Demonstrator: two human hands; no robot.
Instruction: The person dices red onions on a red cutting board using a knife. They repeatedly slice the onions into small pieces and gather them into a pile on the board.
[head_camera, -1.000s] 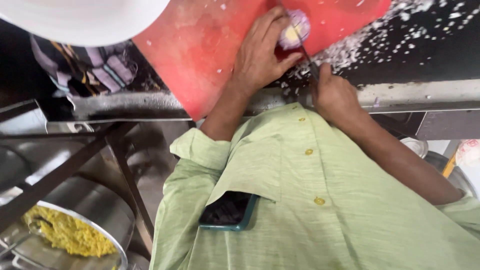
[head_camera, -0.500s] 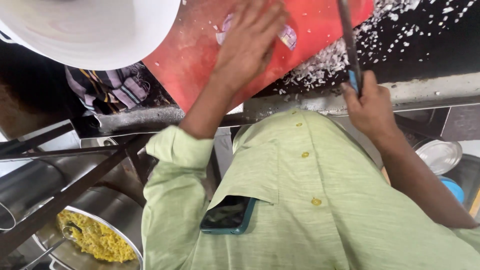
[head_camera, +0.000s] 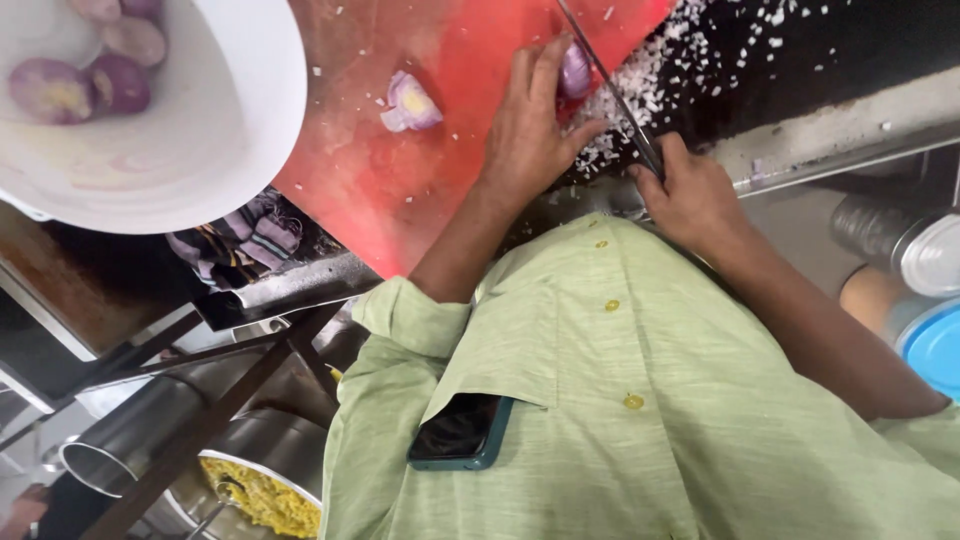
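My left hand (head_camera: 530, 130) presses a purple onion piece (head_camera: 575, 70) down on the right part of a red cutting board (head_camera: 400, 190). In my right hand (head_camera: 690, 190) is a knife (head_camera: 610, 85), its blade lying against the right side of that piece. Another onion half (head_camera: 410, 103) lies loose on the board to the left of my left hand. Finely chopped onion (head_camera: 655, 75) is scattered over the board's right edge and the dark counter beyond it.
A white bowl (head_camera: 230, 130) at upper left holds several peeled onions (head_camera: 50, 88). A striped cloth (head_camera: 245, 240) lies below it. Low on the left is a pan of yellow food (head_camera: 262, 497). Steel containers (head_camera: 905, 240) and a blue lid (head_camera: 935, 350) sit at right. A phone (head_camera: 462, 432) is in my shirt pocket.
My left hand has pulled back from the board's middle to the onion piece at the right. My right hand has brought the knife in against it. The view has shifted, showing the bowl's onions.
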